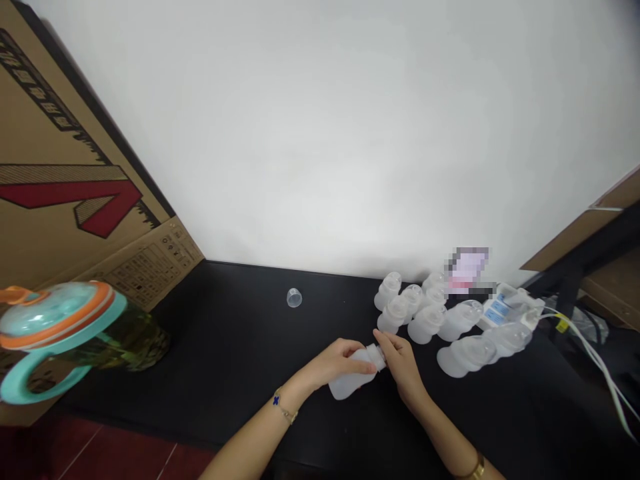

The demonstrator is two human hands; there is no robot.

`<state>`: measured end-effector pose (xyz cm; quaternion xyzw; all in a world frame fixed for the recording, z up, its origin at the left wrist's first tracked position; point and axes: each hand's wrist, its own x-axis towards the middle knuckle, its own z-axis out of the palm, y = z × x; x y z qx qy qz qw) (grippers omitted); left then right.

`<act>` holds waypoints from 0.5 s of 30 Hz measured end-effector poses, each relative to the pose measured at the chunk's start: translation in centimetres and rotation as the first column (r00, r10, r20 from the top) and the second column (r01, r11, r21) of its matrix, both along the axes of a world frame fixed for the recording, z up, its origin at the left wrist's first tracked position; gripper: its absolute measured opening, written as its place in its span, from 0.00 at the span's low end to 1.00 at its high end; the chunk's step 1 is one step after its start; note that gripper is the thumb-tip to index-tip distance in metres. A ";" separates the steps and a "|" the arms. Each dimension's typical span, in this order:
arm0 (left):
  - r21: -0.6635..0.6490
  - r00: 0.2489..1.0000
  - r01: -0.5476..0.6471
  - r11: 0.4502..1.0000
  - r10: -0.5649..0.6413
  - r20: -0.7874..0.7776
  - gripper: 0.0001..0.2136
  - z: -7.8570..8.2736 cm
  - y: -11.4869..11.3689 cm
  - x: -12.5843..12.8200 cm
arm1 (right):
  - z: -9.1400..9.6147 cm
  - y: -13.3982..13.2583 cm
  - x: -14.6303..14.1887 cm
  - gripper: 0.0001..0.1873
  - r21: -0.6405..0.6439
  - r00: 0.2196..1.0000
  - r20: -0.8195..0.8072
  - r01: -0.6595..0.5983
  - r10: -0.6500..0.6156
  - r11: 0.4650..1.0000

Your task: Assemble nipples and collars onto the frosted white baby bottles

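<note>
My left hand (339, 363) is wrapped round a translucent white baby bottle (347, 384), held tilted just above the black table. The bottle's ribbed white collar (375, 357) points to the right, bare of any dome cap. At that end, the fingers of my right hand (400, 360) are closed on the top of the bottle; the nipple part is mostly hidden behind them. A clear dome cap (295, 298) lies by itself on the table, beyond my left hand.
Several capped baby bottles (427, 323) stand at the right, and others, such as one bottle (465, 355), lie tilted nearby. Behind them are a white power strip (505, 307) and white cables (595, 357). A large jug (65, 327) and a cardboard box (65, 153) occupy the left.
</note>
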<state>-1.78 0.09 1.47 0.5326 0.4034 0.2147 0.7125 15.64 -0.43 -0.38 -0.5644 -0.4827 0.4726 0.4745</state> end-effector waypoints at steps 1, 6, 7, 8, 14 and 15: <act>0.025 1.000 0.000 1.000 0.000 -0.006 0.20 0.0 0.0 0.0 | 0.1 0.0 0.0 0.30 -0.001 1.000 0.002 -0.001 0.001 1.000; 0.128 0.998 -0.002 0.992 0.010 -0.056 0.20 0.3 0.0 0.2 | 0.4 -0.1 -0.1 0.29 -0.020 1.000 -0.019 0.002 -0.003 1.000; 0.152 0.997 -0.001 0.988 0.012 -0.070 0.20 0.3 -0.1 0.2 | 0.4 -0.1 -0.1 0.29 -0.025 1.000 -0.023 0.003 -0.004 1.000; 0.178 0.996 0.002 0.984 0.013 -0.085 0.21 0.4 -0.1 0.2 | 0.4 -0.1 -0.1 0.29 -0.029 1.000 -0.027 0.005 -0.005 1.000; 0.351 0.982 -0.005 0.936 0.072 -0.177 0.20 0.8 -0.5 0.3 | -0.1 0.1 0.0 0.28 -0.042 0.999 -0.044 -0.009 0.007 0.999; 0.381 0.977 -0.008 0.925 0.087 -0.192 0.20 0.9 -0.6 0.3 | -0.2 0.1 0.0 0.28 -0.043 0.999 -0.043 -0.011 0.009 0.999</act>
